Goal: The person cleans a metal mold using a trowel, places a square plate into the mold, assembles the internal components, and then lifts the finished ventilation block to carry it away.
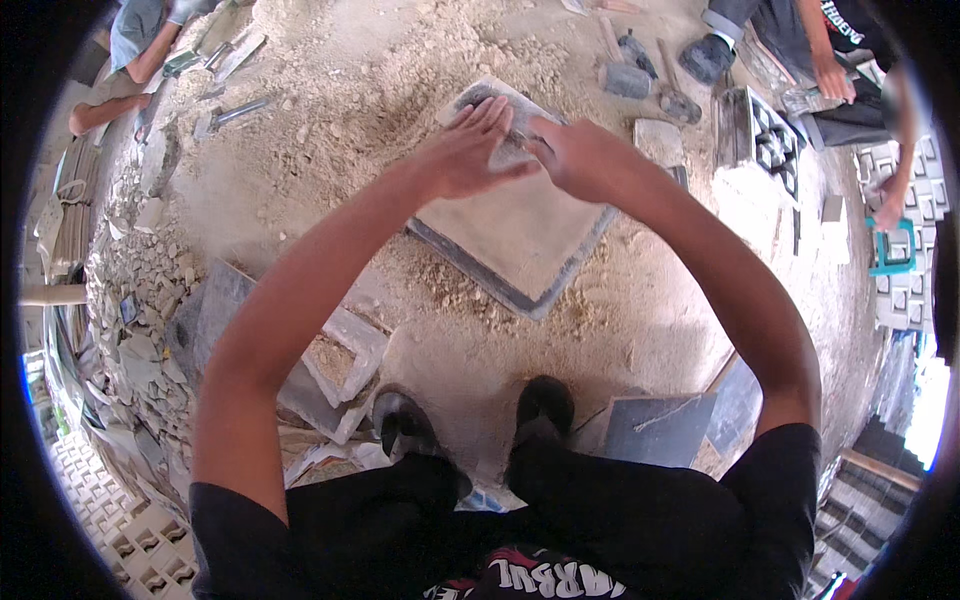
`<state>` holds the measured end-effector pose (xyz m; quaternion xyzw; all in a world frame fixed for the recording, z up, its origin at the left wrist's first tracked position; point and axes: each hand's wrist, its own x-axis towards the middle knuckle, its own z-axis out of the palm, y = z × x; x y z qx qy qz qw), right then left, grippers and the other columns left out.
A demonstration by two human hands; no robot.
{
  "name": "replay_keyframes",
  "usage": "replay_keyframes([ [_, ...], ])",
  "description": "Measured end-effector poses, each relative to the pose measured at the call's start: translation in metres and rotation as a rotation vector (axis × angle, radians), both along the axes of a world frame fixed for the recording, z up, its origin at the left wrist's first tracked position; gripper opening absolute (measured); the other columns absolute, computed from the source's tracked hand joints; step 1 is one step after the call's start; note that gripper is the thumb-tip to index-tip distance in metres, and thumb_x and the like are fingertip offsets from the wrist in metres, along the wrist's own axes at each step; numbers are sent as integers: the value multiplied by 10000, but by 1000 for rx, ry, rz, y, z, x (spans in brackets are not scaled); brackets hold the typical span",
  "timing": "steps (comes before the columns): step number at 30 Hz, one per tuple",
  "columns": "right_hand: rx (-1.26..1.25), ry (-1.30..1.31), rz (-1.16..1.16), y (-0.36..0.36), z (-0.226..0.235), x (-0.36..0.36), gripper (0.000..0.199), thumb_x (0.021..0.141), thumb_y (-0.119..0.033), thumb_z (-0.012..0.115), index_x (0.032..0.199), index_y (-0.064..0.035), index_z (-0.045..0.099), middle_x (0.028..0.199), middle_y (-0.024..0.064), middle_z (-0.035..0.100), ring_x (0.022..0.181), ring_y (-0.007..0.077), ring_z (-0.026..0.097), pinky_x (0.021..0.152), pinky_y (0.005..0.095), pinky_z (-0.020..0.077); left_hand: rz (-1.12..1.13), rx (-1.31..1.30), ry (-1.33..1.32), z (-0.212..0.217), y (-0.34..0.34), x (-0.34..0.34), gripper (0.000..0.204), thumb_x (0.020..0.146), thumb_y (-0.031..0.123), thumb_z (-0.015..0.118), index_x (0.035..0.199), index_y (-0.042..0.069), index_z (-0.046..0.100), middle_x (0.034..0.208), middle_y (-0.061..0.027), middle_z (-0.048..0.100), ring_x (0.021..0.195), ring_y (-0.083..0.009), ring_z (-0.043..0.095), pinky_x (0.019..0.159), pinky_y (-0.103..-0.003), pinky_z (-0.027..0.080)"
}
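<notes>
1. A square mould [520,235] filled with sandy mix lay flat on the sandy ground [330,130], turned so one corner pointed toward the person's feet. Its dark rim showed along the two near edges; the far corner was hidden under the hands.
2. Open ground lay around the mould on its left and near sides, with loose sand and small clumps. To the right, a small flat slab [658,140] sat near the mould's right corner, and a patterned block [772,140] with square holes stood beyond it.
3. Two hands worked at the mould's far corner. The left hand [470,150] lay palm down on the fill, fingers straight and held close together, holding nothing.
4. The right hand [585,155] met it from the right, fingers bent down onto the same corner; whether it gripped anything could not be told.
5. The fingertips of both hands touched the mould's surface and each other; the rest of the fill stretched bare toward the person.
6. Two black shoes [475,420] stood near the mould's closest corner.
7. Broken slabs [340,365] lay to the lower left, one dark flat tile [655,425] to the lower right.
8. Two other people sat at the far edges, one top left [140,50], one top right [850,80].
9. Several hand tools [640,75] lay in the sand beyond the mould.
</notes>
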<state>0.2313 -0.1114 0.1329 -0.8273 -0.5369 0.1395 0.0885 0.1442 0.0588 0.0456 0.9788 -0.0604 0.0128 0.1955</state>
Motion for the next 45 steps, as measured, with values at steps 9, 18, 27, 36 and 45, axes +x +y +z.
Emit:
replay_keyframes([
  [9,-545,168,-253,-134,15,-35,425,974,-280,370,1368,-125,328,770,302,607,769,472,610,710,556,484,-296,-183,150,-9,-131,-9,1153,762,812,370,1396,-134,190,1479,-298,172,1395,-363,187,1150,-400,170],
  [18,-426,166,-424,-213,45,-103,312,964,-319,417,1209,-132,468,674,264,599,696,457,615,636,550,479,-580,-252,-231,-39,-160,-81,901,872,615,436,1365,-123,282,1430,-283,300,1362,-356,280,1125,-424,228],
  [27,-73,-230,-85,28,1,16,323,941,-283,433,1143,-41,504,893,286,612,833,457,598,745,539,474,340,-340,-303,-24,5,-128,691,969,438,364,1433,-48,202,1493,-241,206,1414,-339,142,1152,-433,98],
  [36,-328,-78,171,63,6,-81,302,895,-134,426,1151,-8,526,934,263,628,850,408,619,751,502,491,553,-304,-469,6,56,-154,650,990,440,326,1424,-37,244,1473,-267,234,1402,-379,160,1142,-436,119],
  [45,-185,-211,121,73,-16,-54,271,863,-192,522,1072,-38,602,918,171,671,849,337,655,734,439,524,546,-322,-504,3,54,-130,604,1001,386,311,1416,-49,253,1470,-263,246,1400,-387,161,1144,-435,110],
])
